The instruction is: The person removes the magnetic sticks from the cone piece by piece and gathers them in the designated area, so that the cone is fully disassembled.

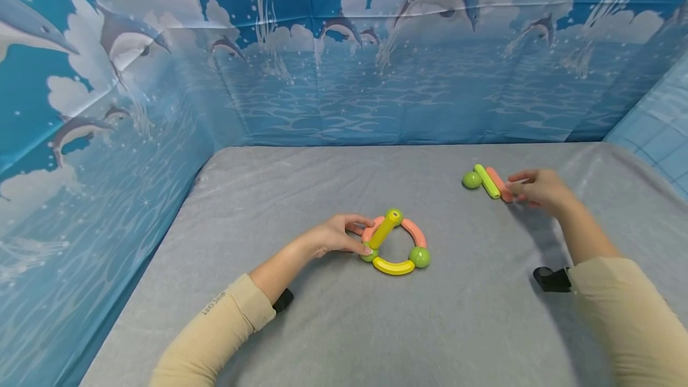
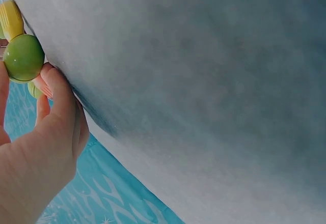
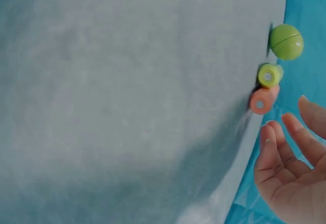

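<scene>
My left hand grips the left side of a ring of toy building pieces, thumb and fingers about its left green ball. The ring joins a yellow curved rod, orange curved rods and green balls. From the held ball a straight yellow rod rises at a tilt. Farther right, my right hand reaches with parted fingers to an orange rod, fingertips just beside it. Alongside that lie a yellow-green rod and a loose green ball.
A grey cloth covers the table. Behind it and along the left hangs a blue sheet printed with dolphins and waves. A black strap shows at the right sleeve cuff.
</scene>
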`<state>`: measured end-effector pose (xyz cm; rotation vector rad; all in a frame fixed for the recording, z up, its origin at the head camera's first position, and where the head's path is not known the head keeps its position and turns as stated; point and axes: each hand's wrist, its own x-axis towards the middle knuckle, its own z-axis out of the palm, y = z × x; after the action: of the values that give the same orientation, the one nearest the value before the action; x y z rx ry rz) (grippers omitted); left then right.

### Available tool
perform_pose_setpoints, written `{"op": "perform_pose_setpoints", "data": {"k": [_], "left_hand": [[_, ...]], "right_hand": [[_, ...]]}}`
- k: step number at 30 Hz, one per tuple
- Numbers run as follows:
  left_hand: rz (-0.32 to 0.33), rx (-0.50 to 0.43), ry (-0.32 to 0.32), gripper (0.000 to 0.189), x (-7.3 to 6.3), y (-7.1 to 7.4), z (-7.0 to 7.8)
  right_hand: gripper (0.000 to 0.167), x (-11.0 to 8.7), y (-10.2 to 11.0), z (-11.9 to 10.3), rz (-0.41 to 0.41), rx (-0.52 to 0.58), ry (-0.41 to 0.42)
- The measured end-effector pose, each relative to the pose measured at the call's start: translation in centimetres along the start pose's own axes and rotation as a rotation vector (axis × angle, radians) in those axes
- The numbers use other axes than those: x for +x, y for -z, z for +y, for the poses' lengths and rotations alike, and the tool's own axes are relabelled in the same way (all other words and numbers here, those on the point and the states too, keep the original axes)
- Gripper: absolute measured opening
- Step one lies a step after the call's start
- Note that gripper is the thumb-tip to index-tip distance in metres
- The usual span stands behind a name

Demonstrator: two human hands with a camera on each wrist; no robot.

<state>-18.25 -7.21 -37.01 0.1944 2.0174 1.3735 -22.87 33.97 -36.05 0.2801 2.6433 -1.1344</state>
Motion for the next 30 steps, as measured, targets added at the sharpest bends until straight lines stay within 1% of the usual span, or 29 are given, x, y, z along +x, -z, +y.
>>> {"op": "perform_pose_setpoints", "data": {"k": [2, 3, 6, 9, 10, 11, 15, 18, 22, 27, 30], "left_hand": [[0.002, 0.009, 0.0, 0.056, 0.0, 0.0, 0.0], [0.001, 0.011, 0.0, 0.056, 0.0, 0.0, 0.0], [-0.001, 0.015, 0.0, 0.057, -0.1, 0.0, 0.1], [0.001, 0.018, 0.001, 0.057, 0.0, 0.1, 0.1], [0.001, 0.021, 0.001, 0.057, 0.0, 0.1, 0.0], [0.001, 0.021, 0.0, 0.057, 0.0, 0.1, 0.0], [0.003, 0.022, -0.002, 0.056, -0.1, 0.1, 0.0], [0.004, 0.014, 0.001, 0.056, -0.1, 0.0, 0.0], [0.005, 0.004, 0.005, 0.057, -0.2, 0.0, 0.1], [0.005, -0.001, 0.01, 0.057, -0.2, -0.1, 0.2], [0.003, -0.014, 0.017, 0.058, -0.2, -0.1, 0.2]], "right_hand": [[0.057, -0.1, 0.1, -0.1, 0.016, 0.01, 0.002], [0.057, -0.1, 0.0, -0.2, 0.037, 0.007, -0.004], [0.061, -0.3, 0.1, -0.5, 0.032, 0.013, 0.007], [0.068, -0.8, 0.0, -1.3, -0.006, 0.013, 0.027], [0.071, -0.9, 0.0, -1.5, -0.039, 0.02, 0.042], [0.071, -1.1, -0.1, -1.8, -0.053, 0.022, 0.052], [0.066, -1.7, -0.9, -2.9, -0.092, 0.004, 0.121], [0.061, -2.3, -1.7, -3.7, -0.119, -0.018, 0.192], [0.056, -3.1, -2.7, -4.7, -0.161, -0.015, 0.271], [0.057, -4.2, -4.1, -6.2, -0.207, 0.027, 0.303], [0.056, -4.7, -5.2, -7.1, -0.247, 0.08, 0.309]]}}
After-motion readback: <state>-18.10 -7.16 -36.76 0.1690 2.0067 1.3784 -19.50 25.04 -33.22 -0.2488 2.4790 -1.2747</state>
